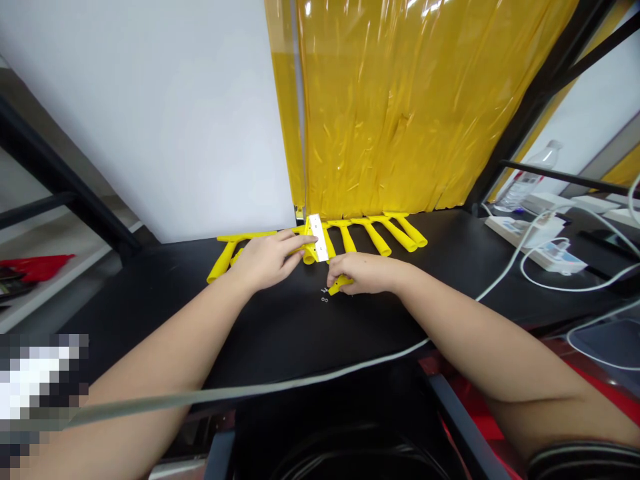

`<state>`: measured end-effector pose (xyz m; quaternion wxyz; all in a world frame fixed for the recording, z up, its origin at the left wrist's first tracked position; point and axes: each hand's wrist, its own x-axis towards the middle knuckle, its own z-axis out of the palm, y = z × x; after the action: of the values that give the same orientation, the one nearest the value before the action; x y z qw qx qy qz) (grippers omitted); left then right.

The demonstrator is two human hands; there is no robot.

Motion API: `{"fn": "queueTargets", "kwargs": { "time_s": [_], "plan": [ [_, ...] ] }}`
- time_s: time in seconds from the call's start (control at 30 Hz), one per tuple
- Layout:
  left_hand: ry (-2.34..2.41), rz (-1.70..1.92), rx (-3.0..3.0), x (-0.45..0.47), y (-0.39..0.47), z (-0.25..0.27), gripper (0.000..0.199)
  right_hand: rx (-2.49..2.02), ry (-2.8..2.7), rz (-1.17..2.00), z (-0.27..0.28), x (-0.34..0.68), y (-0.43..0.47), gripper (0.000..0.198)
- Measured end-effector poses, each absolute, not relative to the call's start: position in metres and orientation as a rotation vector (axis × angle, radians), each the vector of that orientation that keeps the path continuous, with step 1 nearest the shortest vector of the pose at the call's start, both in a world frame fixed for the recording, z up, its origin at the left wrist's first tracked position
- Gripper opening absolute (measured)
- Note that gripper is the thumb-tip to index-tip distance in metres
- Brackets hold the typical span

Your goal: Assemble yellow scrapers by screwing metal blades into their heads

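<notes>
My left hand (267,259) is closed over a yellow plastic part, its thumb and index finger pinching near a white plate (319,239) with small holes. The index fingertip touches the plate's left edge. To the right, my right hand (361,272) bends down to the tabletop, fingers closed on a small yellow piece (341,285) with a hole in it. Just left of that piece lie small screws (324,291) and small rings (325,300). Several yellow tube-shaped handles (377,239) stand in a row behind both hands, some partly hidden by the left hand.
The black tabletop (290,333) backs onto a white panel (150,113) and a yellow plastic curtain (415,100). A power strip (537,247) with white cables and a clear bottle (533,173) are on the right. A pale cable (320,379) crosses in front of the table.
</notes>
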<state>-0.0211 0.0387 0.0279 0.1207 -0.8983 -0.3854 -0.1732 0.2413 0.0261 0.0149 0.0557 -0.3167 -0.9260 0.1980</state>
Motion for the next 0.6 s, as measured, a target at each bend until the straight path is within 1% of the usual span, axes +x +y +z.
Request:
{"fn": "queueTargets", "kwargs": {
  "time_s": [0.13, 0.3, 0.5, 0.6],
  "plan": [
    [-1.173, -0.537, -2.590, -0.023, 0.040, 0.027, 0.042, -0.912, -2.817, 0.566, 0.011, 0.240, 0.025, 0.030],
    [-1.173, -0.560, -2.580, -0.025, 0.042, 0.025, 0.042, -0.840, -2.768, 0.553, 0.011, 0.236, 0.020, 0.018],
    [-1.186, -0.552, -2.580, -0.025, 0.044, 0.025, 0.041, -0.655, -2.683, 0.643, 0.026, 0.240, 0.013, 0.012],
    [-1.180, -0.542, -2.584, -0.025, 0.044, 0.024, 0.041, -0.626, -2.544, 0.759, 0.034, 0.244, 0.009, 0.004]
  ]
}}
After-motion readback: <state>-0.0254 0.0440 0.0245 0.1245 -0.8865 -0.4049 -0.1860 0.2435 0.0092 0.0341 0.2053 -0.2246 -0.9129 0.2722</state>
